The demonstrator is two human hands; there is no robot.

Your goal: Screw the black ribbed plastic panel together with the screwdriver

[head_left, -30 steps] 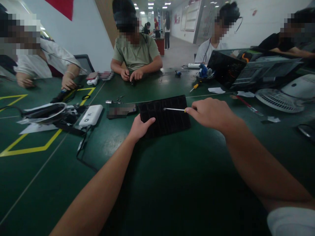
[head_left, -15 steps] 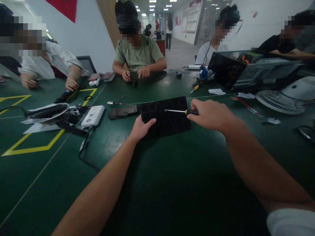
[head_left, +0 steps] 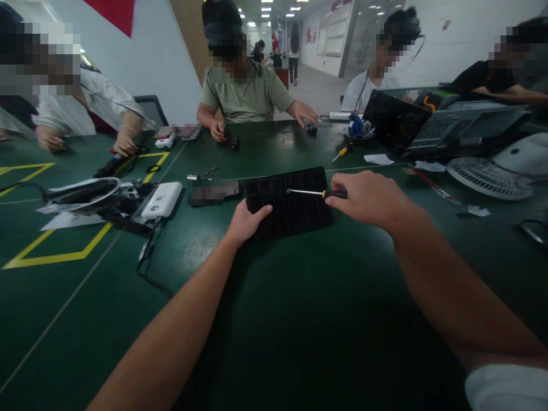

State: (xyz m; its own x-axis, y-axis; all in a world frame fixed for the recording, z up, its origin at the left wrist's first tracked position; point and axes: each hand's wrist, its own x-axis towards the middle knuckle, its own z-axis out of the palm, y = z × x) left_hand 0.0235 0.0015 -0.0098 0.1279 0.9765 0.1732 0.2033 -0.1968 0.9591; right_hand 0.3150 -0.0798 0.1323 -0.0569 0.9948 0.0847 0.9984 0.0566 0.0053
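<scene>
A flat black rectangular panel with ridges (head_left: 299,214) lies tilted over the green table in front of me. My left hand (head_left: 246,222) grips its left edge, thumb on top and the other fingers hidden beneath. In my right hand (head_left: 363,197) is a screwdriver (head_left: 310,193) with a black and yellow handle and a long metal shaft. The shaft points left across the panel, its tip at about the panel's middle. Whether the tip touches a screw is too small to tell. Just left of the panel lies a phone-like flat device (head_left: 209,194), partly blurred out.
Left are a white box (head_left: 161,201), cables and a ring-shaped part (head_left: 85,194). Right stand a white fan (head_left: 492,171) and an opened computer case (head_left: 462,125). A yellow screwdriver (head_left: 340,154) lies beyond the panel. Several people sit around the table.
My hands and the panel keep nearly the same place; more of the screwdriver's handle shows than at first. The person opposite has stretched an arm towards a small blue object.
</scene>
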